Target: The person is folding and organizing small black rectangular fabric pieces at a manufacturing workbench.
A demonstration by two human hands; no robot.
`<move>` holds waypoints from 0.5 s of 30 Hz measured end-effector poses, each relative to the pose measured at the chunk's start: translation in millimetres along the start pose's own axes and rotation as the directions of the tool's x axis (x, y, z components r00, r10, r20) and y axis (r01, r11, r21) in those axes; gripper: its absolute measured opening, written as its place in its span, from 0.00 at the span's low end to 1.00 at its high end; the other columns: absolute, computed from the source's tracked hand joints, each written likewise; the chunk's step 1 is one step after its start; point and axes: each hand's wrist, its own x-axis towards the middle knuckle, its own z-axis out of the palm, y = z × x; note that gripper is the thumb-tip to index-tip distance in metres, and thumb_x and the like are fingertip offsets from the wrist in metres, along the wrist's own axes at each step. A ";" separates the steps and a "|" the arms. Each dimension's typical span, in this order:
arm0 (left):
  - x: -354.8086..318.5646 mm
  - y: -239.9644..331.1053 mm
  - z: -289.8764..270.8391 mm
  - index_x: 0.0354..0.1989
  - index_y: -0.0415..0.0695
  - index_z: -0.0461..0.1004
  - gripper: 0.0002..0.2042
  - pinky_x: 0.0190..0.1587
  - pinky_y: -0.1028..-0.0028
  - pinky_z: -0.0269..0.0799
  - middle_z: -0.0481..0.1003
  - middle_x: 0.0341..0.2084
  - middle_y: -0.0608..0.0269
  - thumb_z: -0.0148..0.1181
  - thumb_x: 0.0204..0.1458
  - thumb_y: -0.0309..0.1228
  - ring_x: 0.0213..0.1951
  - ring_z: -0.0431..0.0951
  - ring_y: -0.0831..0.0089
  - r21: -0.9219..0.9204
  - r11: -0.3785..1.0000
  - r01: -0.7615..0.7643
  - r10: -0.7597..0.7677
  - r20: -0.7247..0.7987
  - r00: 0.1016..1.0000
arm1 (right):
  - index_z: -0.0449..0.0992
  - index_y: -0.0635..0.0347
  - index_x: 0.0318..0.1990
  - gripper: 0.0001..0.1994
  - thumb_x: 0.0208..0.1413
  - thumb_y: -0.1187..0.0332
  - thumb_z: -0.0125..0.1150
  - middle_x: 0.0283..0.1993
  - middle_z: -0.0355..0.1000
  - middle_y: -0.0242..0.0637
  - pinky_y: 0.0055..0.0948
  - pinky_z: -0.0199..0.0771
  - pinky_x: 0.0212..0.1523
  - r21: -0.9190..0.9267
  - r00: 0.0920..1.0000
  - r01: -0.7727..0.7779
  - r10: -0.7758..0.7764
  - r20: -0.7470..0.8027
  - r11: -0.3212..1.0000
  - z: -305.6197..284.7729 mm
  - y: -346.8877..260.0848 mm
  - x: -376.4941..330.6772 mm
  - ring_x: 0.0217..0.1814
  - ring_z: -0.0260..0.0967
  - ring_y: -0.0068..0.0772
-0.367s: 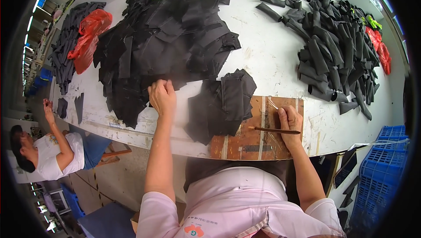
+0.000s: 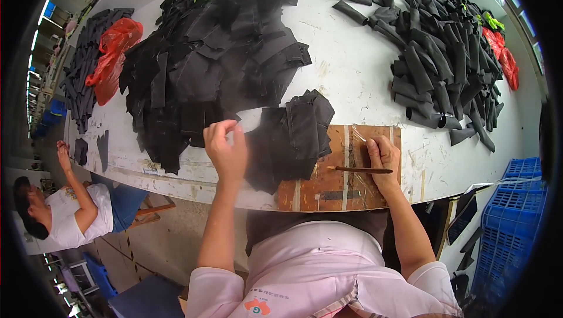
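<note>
Where the pale shirt (image 2: 316, 253) fills the near side, a small coloured emblem and tiny lettering show; no other writing is legible. Over the brown board (image 2: 316, 190), the right hand (image 2: 384, 157) closes its grip round a slim brown tool (image 2: 363, 170). Left of this, a loose stack of black pieces (image 2: 302, 136) overlaps the board. The left hand (image 2: 227, 151), fingers bent, is beside the near edge of a black heap (image 2: 211, 54); I cannot tell whether its grip pinches anything. Judging by the tabletop (image 2: 328, 66), many flat pieces remain, while plenty of black tubes (image 2: 434, 54) already lie far right.
</note>
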 end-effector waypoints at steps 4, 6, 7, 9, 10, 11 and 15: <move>-25.5 57.2 7.5 0.48 0.38 0.63 0.26 0.46 0.66 0.61 0.64 0.44 0.48 0.62 0.38 0.33 0.46 0.64 0.54 -0.117 0.950 -0.290 0.312 0.297 0.902 | 0.67 0.64 0.25 0.09 0.54 0.69 0.50 0.21 0.64 0.41 0.29 0.61 0.24 0.017 1.000 -0.012 0.012 -0.009 1.000 1.3 -1.4 0.6 0.22 0.62 0.39; -32.6 68.6 19.5 0.55 0.39 0.55 0.37 0.52 0.61 0.54 0.57 0.51 0.43 0.64 0.35 0.39 0.52 0.58 0.51 -0.019 0.959 -0.281 0.258 0.458 0.851 | 0.67 0.64 0.25 0.09 0.53 0.69 0.50 0.21 0.64 0.41 0.29 0.61 0.24 0.003 1.000 -0.009 0.009 -0.004 1.000 1.2 -2.6 1.7 0.22 0.62 0.39; -36.7 71.0 25.4 0.56 0.40 0.52 0.40 0.53 0.57 0.51 0.54 0.52 0.42 0.64 0.35 0.43 0.54 0.55 0.50 0.049 0.951 -0.304 0.237 0.513 0.825 | 0.67 0.64 0.25 0.09 0.53 0.69 0.50 0.21 0.64 0.41 0.29 0.61 0.24 -0.008 1.000 -0.008 0.008 -0.006 1.000 1.1 -3.0 1.9 0.22 0.62 0.39; -42.6 74.3 36.9 0.53 0.39 0.57 0.35 0.48 0.55 0.54 0.56 0.49 0.42 0.63 0.37 0.41 0.52 0.56 0.49 0.152 0.912 -0.380 0.260 0.501 0.825 | 0.67 0.64 0.25 0.09 0.53 0.69 0.50 0.21 0.64 0.41 0.29 0.61 0.24 -0.005 1.000 -0.002 0.002 -0.013 1.000 1.3 -2.3 2.4 0.22 0.62 0.39; -44.8 73.6 41.2 0.52 0.40 0.59 0.32 0.47 0.55 0.54 0.57 0.49 0.43 0.62 0.38 0.40 0.51 0.56 0.49 0.190 0.901 -0.390 0.256 0.493 0.831 | 0.67 0.64 0.25 0.09 0.53 0.69 0.50 0.21 0.64 0.41 0.29 0.61 0.24 0.003 1.000 0.007 -0.007 -0.019 1.000 1.3 -2.0 2.6 0.22 0.62 0.39; -46.7 70.4 44.8 0.52 0.40 0.59 0.32 0.47 0.55 0.54 0.57 0.49 0.43 0.62 0.38 0.40 0.51 0.56 0.49 0.187 0.900 -0.393 0.259 0.495 0.829 | 0.67 0.64 0.25 0.09 0.53 0.69 0.50 0.21 0.64 0.41 0.29 0.61 0.24 0.002 1.000 0.004 -0.004 -0.023 1.000 1.7 -2.2 2.5 0.22 0.62 0.39; -50.4 61.3 47.7 0.50 0.44 0.64 0.26 0.51 0.58 0.54 0.61 0.49 0.46 0.61 0.38 0.33 0.51 0.60 0.52 0.250 0.872 -0.422 0.282 0.449 0.848 | 0.68 0.64 0.25 0.09 0.53 0.68 0.50 0.21 0.64 0.41 0.29 0.61 0.24 -0.011 1.000 -0.008 0.008 -0.022 1.000 1.5 -1.3 1.5 0.22 0.63 0.39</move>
